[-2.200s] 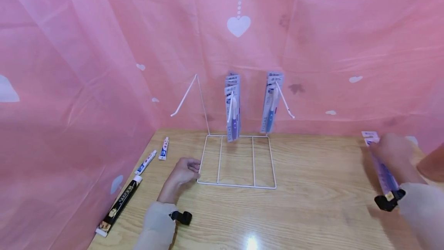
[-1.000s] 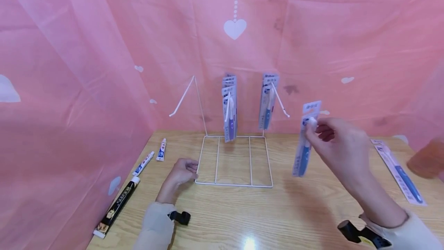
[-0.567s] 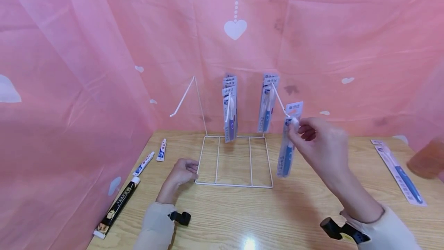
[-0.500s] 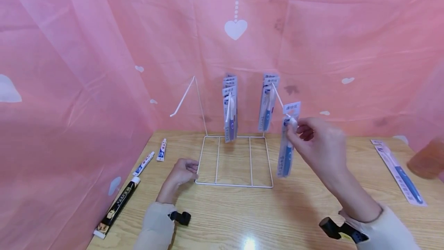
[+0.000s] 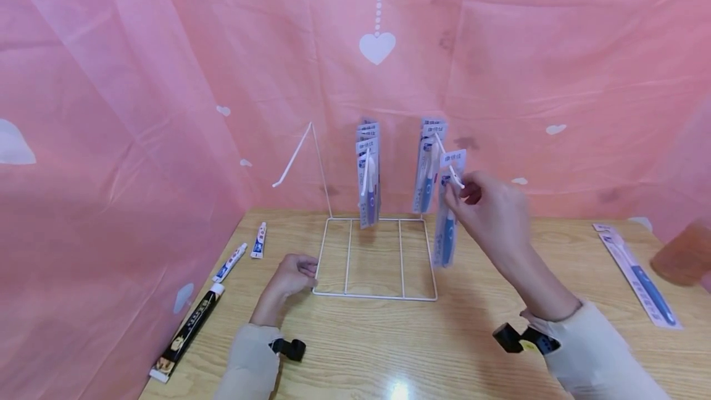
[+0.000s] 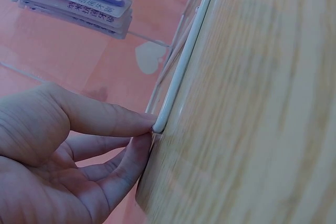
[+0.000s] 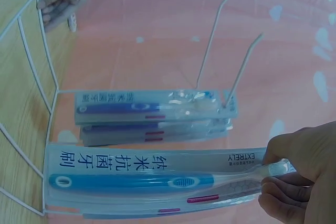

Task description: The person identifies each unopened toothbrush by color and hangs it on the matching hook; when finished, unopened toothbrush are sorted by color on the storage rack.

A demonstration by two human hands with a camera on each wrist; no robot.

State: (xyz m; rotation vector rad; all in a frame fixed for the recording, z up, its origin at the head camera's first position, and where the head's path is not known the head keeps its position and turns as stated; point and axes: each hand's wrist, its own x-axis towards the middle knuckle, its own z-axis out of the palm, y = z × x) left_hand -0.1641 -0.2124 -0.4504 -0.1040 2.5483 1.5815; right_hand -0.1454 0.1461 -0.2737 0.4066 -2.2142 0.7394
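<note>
My right hand point(image 5: 494, 215) pinches a packaged blue toothbrush point(image 5: 447, 236) near the brush head, its pack hanging upright. The tip of the white rack's right hook point(image 5: 457, 178) pokes out in front of the card's top. Further back on that hook hang other toothbrush packs point(image 5: 426, 168). With thumb and fingers, my left hand point(image 5: 291, 273) holds the front left corner of the wire rack point(image 5: 374, 295); the left wrist view shows the thumb on the white wire point(image 6: 176, 85). Purple toothbrush packs point(image 5: 368, 184) hang from the middle hook. The left hook point(image 5: 291, 154) is bare.
Another packaged blue toothbrush point(image 5: 639, 276) lies on the wooden table point(image 5: 500, 350) at right, beside a blurred brownish object point(image 5: 683, 255). At left lie two small toothpaste tubes point(image 5: 258, 241) and a long black tube point(image 5: 187, 332). A pink curtain point(image 5: 500, 48) closes off the back.
My right hand has brought the blue toothbrush pack from the right side of the table to the right hook, and its card is now threaded over the tip. My left hand stays put.
</note>
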